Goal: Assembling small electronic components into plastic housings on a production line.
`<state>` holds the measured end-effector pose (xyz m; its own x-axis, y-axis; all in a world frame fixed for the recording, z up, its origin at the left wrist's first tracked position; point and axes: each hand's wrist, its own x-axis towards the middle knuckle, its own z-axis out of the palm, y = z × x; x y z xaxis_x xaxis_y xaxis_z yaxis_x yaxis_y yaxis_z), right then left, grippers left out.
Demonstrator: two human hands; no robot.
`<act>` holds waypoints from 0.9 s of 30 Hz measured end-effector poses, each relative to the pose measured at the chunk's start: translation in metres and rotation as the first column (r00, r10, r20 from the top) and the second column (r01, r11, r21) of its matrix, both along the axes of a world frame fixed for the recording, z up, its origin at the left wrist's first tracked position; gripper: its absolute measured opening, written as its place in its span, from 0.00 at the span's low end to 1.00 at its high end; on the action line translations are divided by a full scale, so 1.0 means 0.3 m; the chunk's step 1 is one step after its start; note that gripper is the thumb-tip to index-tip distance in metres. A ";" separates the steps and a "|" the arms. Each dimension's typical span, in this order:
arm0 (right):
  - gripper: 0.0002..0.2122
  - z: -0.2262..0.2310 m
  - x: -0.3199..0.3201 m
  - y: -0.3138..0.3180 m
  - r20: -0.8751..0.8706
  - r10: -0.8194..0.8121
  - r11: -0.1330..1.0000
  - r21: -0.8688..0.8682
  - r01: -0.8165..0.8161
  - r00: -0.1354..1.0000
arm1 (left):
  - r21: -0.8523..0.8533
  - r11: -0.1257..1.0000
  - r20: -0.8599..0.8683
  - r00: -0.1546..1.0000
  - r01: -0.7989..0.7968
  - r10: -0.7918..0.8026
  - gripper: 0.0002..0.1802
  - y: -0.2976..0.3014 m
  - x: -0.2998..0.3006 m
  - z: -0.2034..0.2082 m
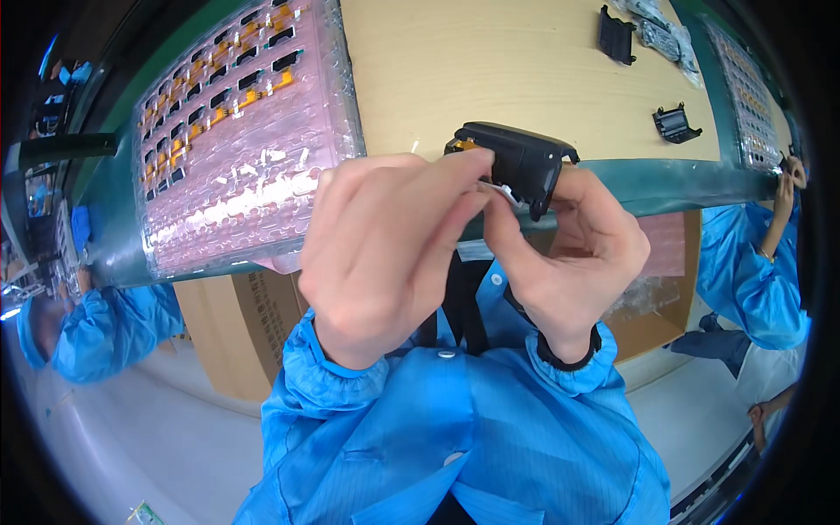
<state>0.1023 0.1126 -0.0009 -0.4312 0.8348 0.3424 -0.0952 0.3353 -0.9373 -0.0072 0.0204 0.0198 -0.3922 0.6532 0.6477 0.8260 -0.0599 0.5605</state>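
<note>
Between my two hands, above the near edge of the bench, is a black plastic housing [525, 162] with rounded corners. My right hand [577, 254] grips it from the right and below, fingers curled behind it. At its left side my left hand [394, 236] pinches with thumb and forefinger. A small white piece [506, 191] shows between the fingertips at the housing's lower edge; its kind is unclear. A bit of orange flex cable [468, 145] peeks out at the housing's left end, mostly covered by my left fingers.
To the left lies a pink bubble-wrap sheet [236, 188] with rows of small black parts on orange flex cables. Two black plastic parts [617, 37] [676, 123] and clear plastic bags [661, 39] lie at the right. Cardboard boxes [223, 328] [652, 337] stand below the bench. Co-workers in blue sit on both sides.
</note>
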 end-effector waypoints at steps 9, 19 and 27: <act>0.08 -0.002 0.005 -0.007 0.043 0.015 0.997 0.073 -0.019 0.999 | -0.014 0.998 -0.193 0.979 -0.061 0.058 0.13 -0.006 0.010 0.002; 0.08 -0.031 -0.020 0.010 -0.281 0.219 0.809 -0.484 -0.334 0.935 | -0.115 0.798 -0.455 0.746 -0.591 0.487 0.07 -0.157 -0.141 0.013; 0.08 -0.042 -0.061 -0.034 -0.476 0.296 0.743 -0.431 -0.512 0.828 | -0.110 0.989 0.661 0.735 -0.103 0.150 0.21 -0.087 -0.011 0.001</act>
<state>0.0841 0.1025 -0.0134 -0.7077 0.6983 0.1077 -0.4624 -0.3424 -0.8179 -0.0105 -0.0057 0.0200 -0.7897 0.5951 0.1493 0.2376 0.0723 0.9687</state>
